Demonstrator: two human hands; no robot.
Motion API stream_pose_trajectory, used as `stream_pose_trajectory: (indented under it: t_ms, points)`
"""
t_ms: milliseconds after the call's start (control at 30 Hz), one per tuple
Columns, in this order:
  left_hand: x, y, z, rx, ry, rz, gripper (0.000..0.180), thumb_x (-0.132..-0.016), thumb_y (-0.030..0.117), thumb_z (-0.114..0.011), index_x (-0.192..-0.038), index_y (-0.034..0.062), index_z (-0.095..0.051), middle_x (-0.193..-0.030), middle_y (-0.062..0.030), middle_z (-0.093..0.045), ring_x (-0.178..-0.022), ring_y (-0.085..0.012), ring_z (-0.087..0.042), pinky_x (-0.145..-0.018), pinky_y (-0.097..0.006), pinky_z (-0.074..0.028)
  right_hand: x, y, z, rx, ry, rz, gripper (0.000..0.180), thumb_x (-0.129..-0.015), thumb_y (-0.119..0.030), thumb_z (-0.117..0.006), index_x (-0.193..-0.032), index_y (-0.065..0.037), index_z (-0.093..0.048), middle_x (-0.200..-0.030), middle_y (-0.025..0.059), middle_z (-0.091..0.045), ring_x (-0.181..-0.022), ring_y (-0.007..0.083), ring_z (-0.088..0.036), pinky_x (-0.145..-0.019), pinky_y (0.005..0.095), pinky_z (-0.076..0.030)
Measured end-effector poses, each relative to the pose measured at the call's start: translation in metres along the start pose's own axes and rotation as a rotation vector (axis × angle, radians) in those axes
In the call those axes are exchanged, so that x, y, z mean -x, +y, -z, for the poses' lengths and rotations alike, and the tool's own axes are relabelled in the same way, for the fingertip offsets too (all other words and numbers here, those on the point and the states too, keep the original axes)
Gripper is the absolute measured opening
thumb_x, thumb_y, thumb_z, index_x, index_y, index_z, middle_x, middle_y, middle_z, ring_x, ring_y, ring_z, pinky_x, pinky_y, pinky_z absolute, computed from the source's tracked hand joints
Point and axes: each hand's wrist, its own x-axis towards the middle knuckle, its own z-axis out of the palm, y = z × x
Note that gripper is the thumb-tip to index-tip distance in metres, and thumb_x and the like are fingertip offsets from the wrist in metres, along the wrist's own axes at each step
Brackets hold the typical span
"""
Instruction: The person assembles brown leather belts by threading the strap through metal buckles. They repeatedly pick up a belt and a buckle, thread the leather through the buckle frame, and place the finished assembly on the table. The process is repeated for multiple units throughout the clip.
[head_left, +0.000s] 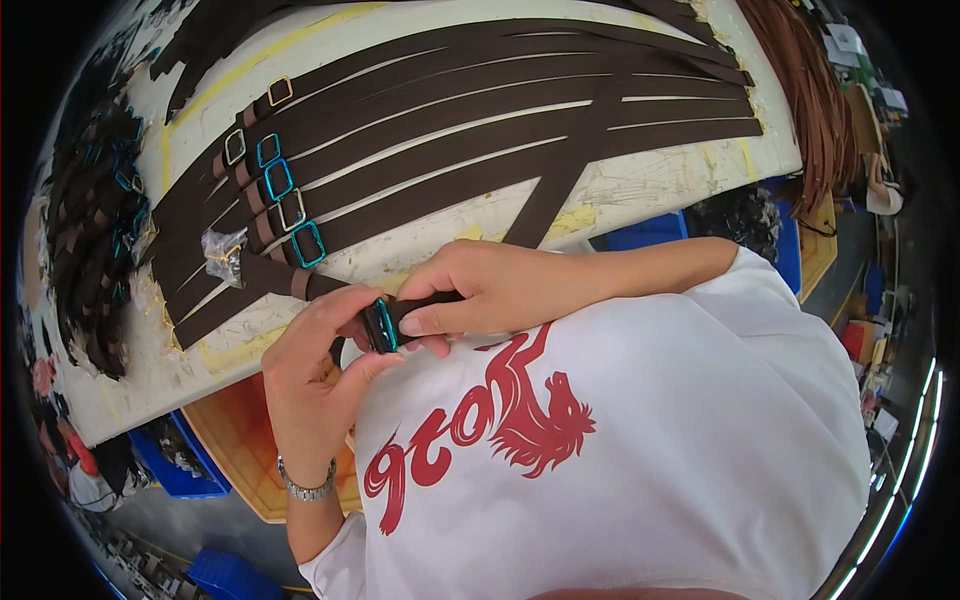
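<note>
Close to my body, at the table's near edge, both hands grip one dark brown belt. My left hand [322, 345] pinches its buckle [382, 325], a rectangular frame with a teal-blue sheen, between thumb and fingers. On the other side, my right hand [468, 285] has its thumb pressed by the buckle and its fingers around the strap. Part of that strap is hidden under the fingers. Just beyond my left hand, a brown keeper loop [300, 284] sits on a dark strap. Several belts [450, 130] lie side by side across the table, their buckles [278, 180] towards the left.
The white worktable [240, 335] bears yellow tape and scuffs. A small clear plastic bag [222, 257] rests on the straps. A dark heap of buckled belts [95, 240] hangs at the left; brown straps [800, 100] drape off the far right. Blue bins [180, 455] stand below.
</note>
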Motion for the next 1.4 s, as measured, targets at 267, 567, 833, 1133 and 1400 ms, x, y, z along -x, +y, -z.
stream_pose_trajectory:
  t_ms: [267, 567, 833, 1133, 1400]
  points:
    - [-0.01, -0.003, 0.001, 0.053, -0.103, 0.061, 0.055, -0.07, 0.002, -0.091, -0.122, -0.0004, -0.074, -0.12, -0.0121, -0.077, -0.094, -0.0229, -0.071, -0.087, -0.034, -0.056, -0.005, 0.002, 0.004, -0.175, -0.045, 0.025, 0.027, -0.108, -0.021, -0.06, -0.095, -0.002, -0.075, -0.077, -0.0013, -0.071, -0.067, 0.0065, -0.055, -0.062, 0.026, -0.046]
    - [-0.041, 0.022, 0.006, -0.318, 0.372, -0.408, 0.03, -0.083, -0.009, -0.075, -0.113, -0.0057, -0.077, -0.114, -0.0179, -0.078, -0.106, -0.0338, -0.074, -0.097, -0.041, -0.056, -0.033, -0.021, 0.028, 0.645, 0.486, 0.694, 0.026, -0.094, -0.026, -0.081, -0.095, -0.003, -0.07, -0.079, 0.0062, -0.066, -0.073, 0.032, -0.062, -0.064, 0.0432, -0.05]
    - [-0.082, 0.081, 0.048, -0.425, 0.475, -0.764, 0.015, -0.095, -0.002, -0.067, -0.107, -0.0097, -0.071, -0.109, -0.0231, -0.076, -0.109, -0.0382, -0.071, -0.103, -0.048, -0.053, -0.065, -0.129, 0.073, 0.417, -0.032, 0.665, 0.035, -0.086, -0.024, -0.086, -0.111, -0.007, -0.069, -0.084, 0.0036, -0.071, -0.082, 0.0276, -0.072, -0.07, 0.0383, -0.056]
    - [-0.067, 0.055, 0.097, 1.335, -0.054, -0.699, 0.02, -0.109, 0.02, -0.065, -0.103, 0.0029, -0.058, -0.08, -0.0095, -0.064, -0.099, -0.0267, -0.072, -0.106, -0.048, -0.047, -0.052, -0.14, 0.087, 1.439, 0.798, 1.325, 0.039, -0.067, -0.031, -0.089, -0.093, -0.01, -0.069, -0.088, 0.0012, -0.064, -0.088, 0.0223, -0.067, -0.079, 0.0421, -0.053]
    - [-0.041, 0.019, 0.044, -0.32, 0.044, -0.333, 0.008, -0.087, 0.0, -0.074, -0.095, -0.0035, -0.072, -0.081, -0.0101, -0.071, -0.077, -0.0288, -0.061, -0.088, -0.042, -0.05, -0.054, -0.05, 0.065, 0.913, 0.123, 0.397, 0.031, -0.085, -0.018, -0.077, -0.105, 0.0, -0.063, -0.093, 0.0173, -0.071, -0.085, 0.0362, -0.072, -0.073, 0.0439, -0.055]
